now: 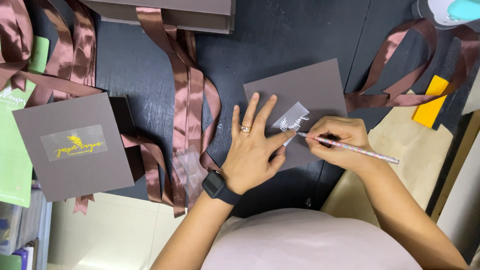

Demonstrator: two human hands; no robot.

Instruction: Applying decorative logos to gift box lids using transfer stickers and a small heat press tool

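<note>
Right between the two hands lies a small clear sticker with a white leaf and script on it, set on a brown card that rests on the dark table. The left hand lies flat and spread on the card, fingers fanned out, with the index fingertip and thumb pressing the sticker's near edge; it grips nothing. A ring sits on one finger and a black smartwatch wraps the wrist. The right hand is curled closed around a thin speckled pencil, whose tip touches the sticker's lower right edge, just beside the left index finger.

Just left of the left wrist a scrap of clear backing film lies over a long run of brown satin ribbon that trails away from the person. Well off to the left of the left hand sits another brown card, this one bearing a clear label with gold lettering, and past it the edge of a green mat. Beyond the right hand more brown ribbon loops across the table, with a yellow block near it. Under the right forearm there is a sheet of tan paper. Far ahead of both hands a stack of brown boxes lies at the table's far edge.
</note>
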